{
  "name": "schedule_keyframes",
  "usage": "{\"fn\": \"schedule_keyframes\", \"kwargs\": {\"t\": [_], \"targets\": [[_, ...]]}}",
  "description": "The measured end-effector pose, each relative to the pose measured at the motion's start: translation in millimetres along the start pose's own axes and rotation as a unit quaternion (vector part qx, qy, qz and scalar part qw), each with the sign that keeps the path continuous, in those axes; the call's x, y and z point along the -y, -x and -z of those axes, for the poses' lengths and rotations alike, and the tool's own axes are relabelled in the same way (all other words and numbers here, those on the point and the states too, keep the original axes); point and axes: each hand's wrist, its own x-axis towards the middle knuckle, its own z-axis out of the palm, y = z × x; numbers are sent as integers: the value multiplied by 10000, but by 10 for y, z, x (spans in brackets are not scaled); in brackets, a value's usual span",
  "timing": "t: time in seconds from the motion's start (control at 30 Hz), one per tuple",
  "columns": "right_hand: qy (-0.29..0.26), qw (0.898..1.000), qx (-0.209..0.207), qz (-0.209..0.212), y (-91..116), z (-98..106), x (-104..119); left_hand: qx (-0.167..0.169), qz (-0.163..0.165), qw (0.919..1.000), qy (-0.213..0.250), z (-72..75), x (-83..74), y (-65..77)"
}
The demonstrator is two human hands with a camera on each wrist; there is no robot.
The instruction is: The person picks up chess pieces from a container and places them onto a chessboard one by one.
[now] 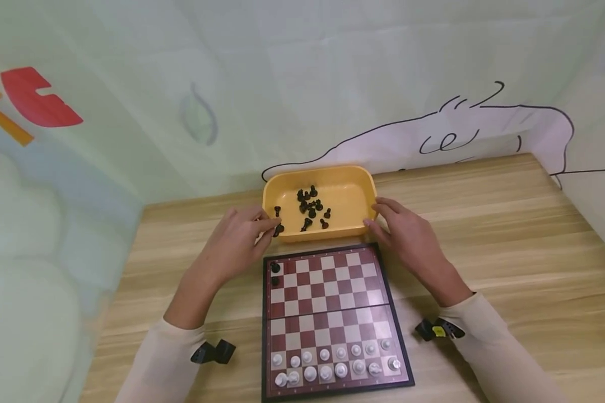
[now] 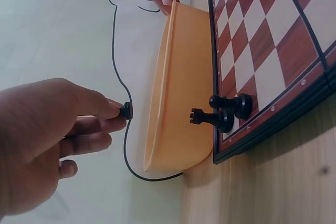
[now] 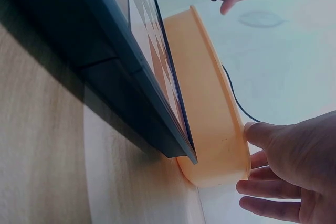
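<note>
My left hand (image 1: 238, 238) pinches a black chess piece (image 2: 126, 111) between thumb and fingers, above the near left corner of a yellow plastic tray (image 1: 350, 230). Only the piece's base shows clearly in the left wrist view, so its kind is hidden. At the tray's near right corner, my right hand (image 1: 408, 232) holds the rim with thumb and fingers. Several black chess pieces (image 1: 311, 213) lie loose inside the tray. Nearer me is a chessboard (image 1: 327, 305), with a black rook (image 2: 210, 119) and a black pawn (image 2: 233, 103) upright at its far left corner.
White chess pieces (image 1: 325, 371) stand in two rows along the board's near side. The wooden table (image 1: 484, 246) extends to both sides. Behind the tray rises a printed wall covering (image 1: 292, 84).
</note>
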Motion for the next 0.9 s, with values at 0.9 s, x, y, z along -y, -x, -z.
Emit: {"fn": "schedule_keyframes", "kwargs": {"t": [0.9], "targets": [[44, 10000, -15, 43, -5, -22, -3, -34, 349, 9980, 532, -35, -135, 202]]}}
